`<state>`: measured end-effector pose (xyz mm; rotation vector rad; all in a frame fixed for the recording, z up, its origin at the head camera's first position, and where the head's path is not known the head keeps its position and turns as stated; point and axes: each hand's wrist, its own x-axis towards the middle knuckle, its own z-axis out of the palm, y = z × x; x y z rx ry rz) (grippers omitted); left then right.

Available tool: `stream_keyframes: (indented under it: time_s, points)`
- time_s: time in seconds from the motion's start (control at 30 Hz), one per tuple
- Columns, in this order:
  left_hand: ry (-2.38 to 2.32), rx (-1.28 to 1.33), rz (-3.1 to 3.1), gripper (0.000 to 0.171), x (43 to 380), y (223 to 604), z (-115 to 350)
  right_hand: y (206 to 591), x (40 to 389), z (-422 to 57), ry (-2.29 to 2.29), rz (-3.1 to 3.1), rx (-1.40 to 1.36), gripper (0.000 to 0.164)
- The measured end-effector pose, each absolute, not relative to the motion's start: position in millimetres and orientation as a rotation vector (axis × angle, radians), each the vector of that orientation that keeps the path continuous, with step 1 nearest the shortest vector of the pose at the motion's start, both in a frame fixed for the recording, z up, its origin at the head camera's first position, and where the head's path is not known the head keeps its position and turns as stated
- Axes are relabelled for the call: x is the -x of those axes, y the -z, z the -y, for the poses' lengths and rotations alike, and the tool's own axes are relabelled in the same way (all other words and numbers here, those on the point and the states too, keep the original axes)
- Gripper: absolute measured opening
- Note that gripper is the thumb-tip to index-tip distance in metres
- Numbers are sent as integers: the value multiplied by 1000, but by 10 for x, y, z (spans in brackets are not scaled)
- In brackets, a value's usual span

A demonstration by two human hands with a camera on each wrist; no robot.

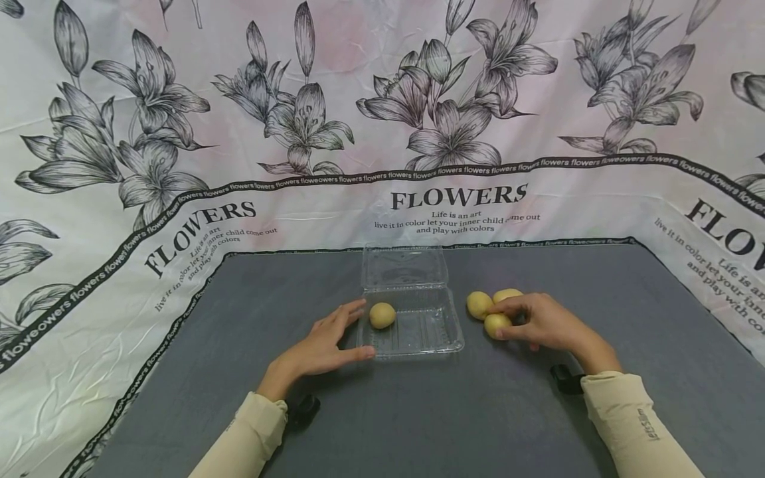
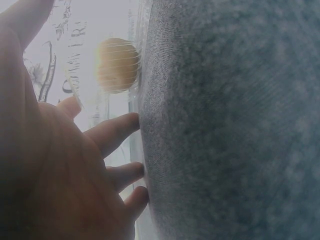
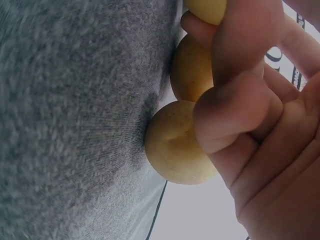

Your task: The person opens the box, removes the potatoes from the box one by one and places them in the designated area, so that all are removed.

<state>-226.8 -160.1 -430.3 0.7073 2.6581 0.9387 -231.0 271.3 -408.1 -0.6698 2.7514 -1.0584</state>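
Note:
A clear plastic clamshell container lies with its lid raised at the back, and one small yellow potato sits in its left part. My left hand spreads its fingers and thumb at the container's left side and near corner; through the wall in the left wrist view that same potato shows. To the right of the container, my right hand pinches the nearest potato of a group between thumb and fingers. Two others, a left potato and a back potato, touch or nearly touch it.
A grey cloth surface lies under everything. Behind it and along both sides rises a white sheet printed with flowers and lettering. The raised lid stands near the surface's back edge.

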Motion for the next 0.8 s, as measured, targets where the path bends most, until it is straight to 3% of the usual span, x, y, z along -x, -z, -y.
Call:
stream_keyframes:
  time_s: [0.8]
  points:
    - [-940, -693, -2656, 96, 2274, 4287, 1590, 4047, 2329, -2699, 1048, -2774, 639, 42]
